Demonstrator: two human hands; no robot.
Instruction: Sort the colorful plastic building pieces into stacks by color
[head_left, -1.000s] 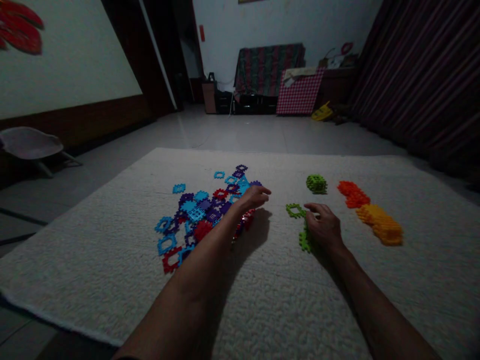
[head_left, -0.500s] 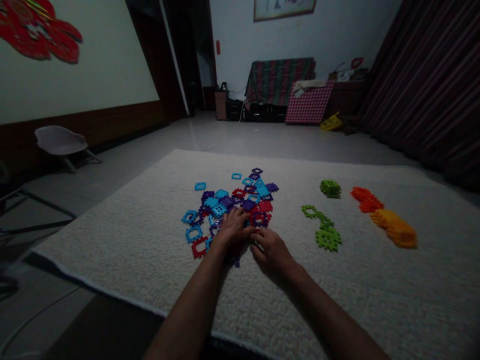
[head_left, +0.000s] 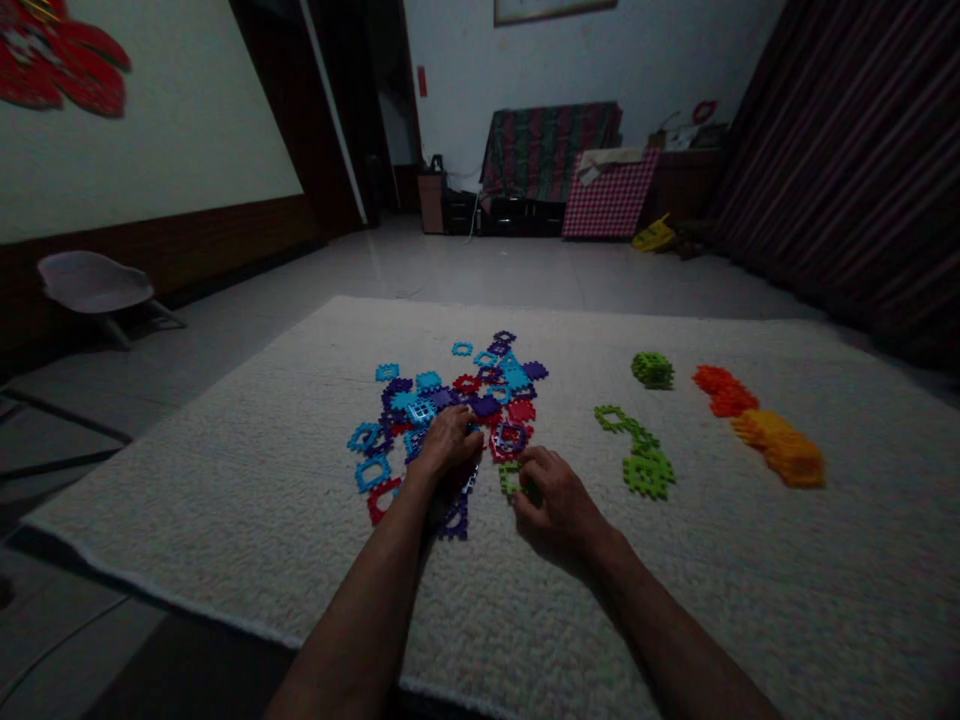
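Note:
A heap of blue, purple and red plastic puzzle tiles (head_left: pixel 450 400) lies on a white rug (head_left: pixel 525 600). My left hand (head_left: pixel 448 441) rests on the near side of the heap with its fingers curled down onto the tiles. Beside it, my right hand (head_left: pixel 556 493) is closed in a pinch on a small green tile (head_left: pixel 511 477) at the heap's near right edge. Further right lie loose green tiles (head_left: pixel 641 462) and a small green cube (head_left: pixel 652 369).
Red blocks (head_left: pixel 718 390) and orange blocks (head_left: pixel 780 447) sit in a row at the rug's right. A pale low seat (head_left: pixel 94 285) stands by the left wall. A covered bench (head_left: pixel 551 150) and a checked board (head_left: pixel 609 197) stand at the far wall.
My right hand left the loose green tiles and came to the heap, where it now pinches a green tile. My left hand drew back from the heap's far right to its near side.

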